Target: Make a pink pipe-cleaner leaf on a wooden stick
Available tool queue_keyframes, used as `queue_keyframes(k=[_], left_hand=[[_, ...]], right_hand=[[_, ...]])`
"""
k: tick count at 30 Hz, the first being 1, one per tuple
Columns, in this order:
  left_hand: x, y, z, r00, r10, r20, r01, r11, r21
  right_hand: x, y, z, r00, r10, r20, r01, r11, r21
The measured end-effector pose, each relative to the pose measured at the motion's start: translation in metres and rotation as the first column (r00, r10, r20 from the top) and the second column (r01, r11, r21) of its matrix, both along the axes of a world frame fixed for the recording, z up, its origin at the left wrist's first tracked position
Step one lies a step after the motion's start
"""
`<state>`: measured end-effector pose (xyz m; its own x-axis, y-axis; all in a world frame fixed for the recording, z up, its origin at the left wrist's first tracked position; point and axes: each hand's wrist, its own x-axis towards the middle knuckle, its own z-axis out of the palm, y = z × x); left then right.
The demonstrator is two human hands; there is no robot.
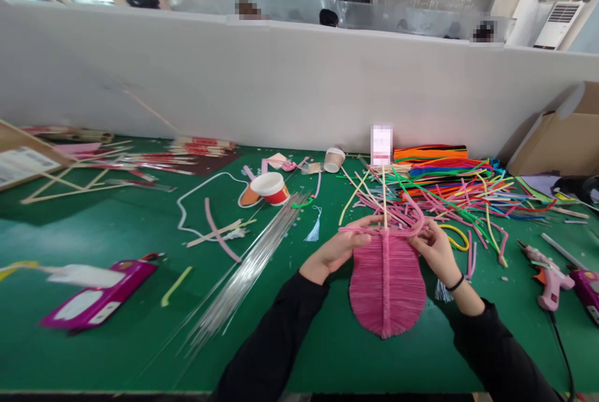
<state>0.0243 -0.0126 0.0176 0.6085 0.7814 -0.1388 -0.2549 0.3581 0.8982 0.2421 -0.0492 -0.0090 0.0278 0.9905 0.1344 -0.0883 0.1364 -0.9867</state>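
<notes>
A pink fan (405, 286) made of rows of fuzzy pipe cleaners lies over the green table, its wide end toward me. A pink strip runs down its middle, and a thin wooden stick (384, 193) extends from its far end. My left hand (344, 245) is closed on the fan's upper left edge, thumb on top. At the upper right edge, my right hand (434, 251) pinches a pink pipe cleaner (418, 205) that bends in a loop across the fan's top. The right fingertips partly hide where it meets the fan.
Colourful pipe cleaners (449, 186) are heaped behind my right hand. Thin metal wires (255, 264) lie left, near a paper cup (276, 190). A pink glue gun (550, 280) with a cord lies right, a purple packaged item (105, 296) far left. A white partition (234, 77) stands behind.
</notes>
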Motion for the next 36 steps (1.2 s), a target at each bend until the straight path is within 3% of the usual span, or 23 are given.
queue_keyframes(k=[2, 5, 10, 12, 18, 24, 32, 36], left_hand=[[-0.017, 0.006, 0.007, 0.999, -0.031, 0.042, 0.031, 1.0, 0.003], [-0.04, 0.014, 0.014, 0.995, 0.055, 0.078, -0.058, 0.998, 0.038], [-0.036, 0.011, 0.017, 0.964, 0.028, -0.265, -0.002, 0.995, 0.098], [-0.023, 0.007, 0.013, 0.942, 0.063, -0.328, -0.037, 0.996, 0.084], [0.002, 0.004, 0.0, 0.946, 0.151, -0.288, -0.138, 0.988, 0.063], [0.004, 0.003, 0.008, 0.921, 0.307, -0.241, -0.284, 0.95, 0.126], [0.005, 0.004, 0.008, 0.931, 0.288, -0.225, -0.271, 0.957, 0.101], [0.009, 0.003, 0.005, 0.934, 0.28, -0.221, -0.262, 0.959, 0.109]], right_hand=[[0.0, -0.001, 0.0, 0.999, 0.05, 0.006, -0.05, 0.998, -0.027], [-0.002, -0.005, -0.001, 0.989, 0.147, 0.008, -0.146, 0.987, -0.071], [-0.008, -0.01, -0.002, 0.964, 0.266, 0.01, -0.262, 0.952, -0.16], [-0.01, -0.01, -0.003, 0.966, 0.259, 0.014, -0.253, 0.951, -0.177], [-0.009, -0.007, -0.007, 0.968, 0.249, 0.026, -0.24, 0.954, -0.178], [-0.008, -0.005, -0.003, 0.989, 0.11, 0.099, -0.103, 0.992, -0.068], [-0.01, -0.003, -0.006, 0.999, 0.003, 0.045, -0.001, 0.999, -0.047], [-0.009, 0.0, -0.01, 0.999, 0.029, 0.022, -0.028, 0.998, -0.053]])
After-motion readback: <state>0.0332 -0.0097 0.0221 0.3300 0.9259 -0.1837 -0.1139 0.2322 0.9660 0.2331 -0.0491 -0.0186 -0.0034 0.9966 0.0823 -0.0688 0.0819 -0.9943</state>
